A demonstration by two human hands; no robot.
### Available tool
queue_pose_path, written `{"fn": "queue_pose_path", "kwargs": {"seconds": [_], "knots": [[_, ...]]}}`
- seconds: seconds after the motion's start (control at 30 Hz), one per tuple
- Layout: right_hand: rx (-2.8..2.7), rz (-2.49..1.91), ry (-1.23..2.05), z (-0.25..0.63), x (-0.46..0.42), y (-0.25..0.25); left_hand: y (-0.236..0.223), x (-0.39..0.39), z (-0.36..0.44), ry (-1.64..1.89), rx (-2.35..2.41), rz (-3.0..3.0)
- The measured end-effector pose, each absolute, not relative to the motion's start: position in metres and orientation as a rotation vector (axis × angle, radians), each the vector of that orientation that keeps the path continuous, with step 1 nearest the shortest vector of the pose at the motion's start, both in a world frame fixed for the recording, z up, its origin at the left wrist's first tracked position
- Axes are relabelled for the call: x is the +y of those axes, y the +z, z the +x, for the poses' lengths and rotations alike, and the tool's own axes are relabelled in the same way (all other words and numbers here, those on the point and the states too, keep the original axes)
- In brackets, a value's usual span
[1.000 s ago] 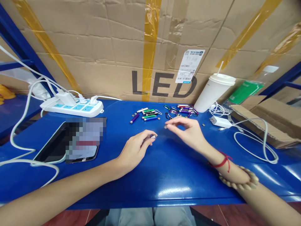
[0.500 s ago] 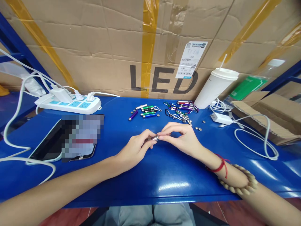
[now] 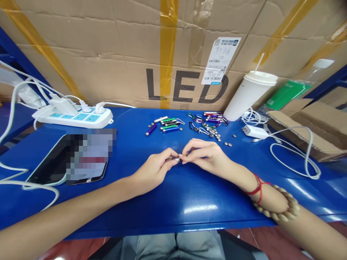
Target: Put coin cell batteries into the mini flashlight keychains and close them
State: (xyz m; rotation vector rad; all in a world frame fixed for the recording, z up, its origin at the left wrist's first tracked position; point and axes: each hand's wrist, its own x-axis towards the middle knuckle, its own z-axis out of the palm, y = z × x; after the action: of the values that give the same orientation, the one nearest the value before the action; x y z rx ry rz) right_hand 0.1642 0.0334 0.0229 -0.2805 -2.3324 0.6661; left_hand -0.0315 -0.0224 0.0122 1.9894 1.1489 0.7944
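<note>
A knotted red string [image 3: 260,185] and beige beaded bracelet [image 3: 293,206] circle the right arm [image 3: 311,225]; the trousers [image 3: 159,247] are grey.

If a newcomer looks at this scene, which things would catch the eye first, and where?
Probably first the large cardboard box printed "LED", which fills the background behind the blue table. Next, the hands near the middle: the left hand pinches a small metallic piece, while the right hand touches its end. Beyond them lie two groups of bright-coloured mini flashlights, with silver button cells scattered near the right-hand group.
</note>
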Motion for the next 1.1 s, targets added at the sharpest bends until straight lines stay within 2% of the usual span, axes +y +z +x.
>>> {"fn": "queue_pose_path", "kwargs": {"seconds": [0.43,1.1], "knots": [[-2.377,-0.256,0.489,0.165,0.031,0.018,0.008,-0.023,-0.034,0.746,1.063,2.045],[-2.107,-0.835,0.987,0.150,0.020,0.016,-0.001,-0.024,-0.033,0.932,1.263,2.110]]}}
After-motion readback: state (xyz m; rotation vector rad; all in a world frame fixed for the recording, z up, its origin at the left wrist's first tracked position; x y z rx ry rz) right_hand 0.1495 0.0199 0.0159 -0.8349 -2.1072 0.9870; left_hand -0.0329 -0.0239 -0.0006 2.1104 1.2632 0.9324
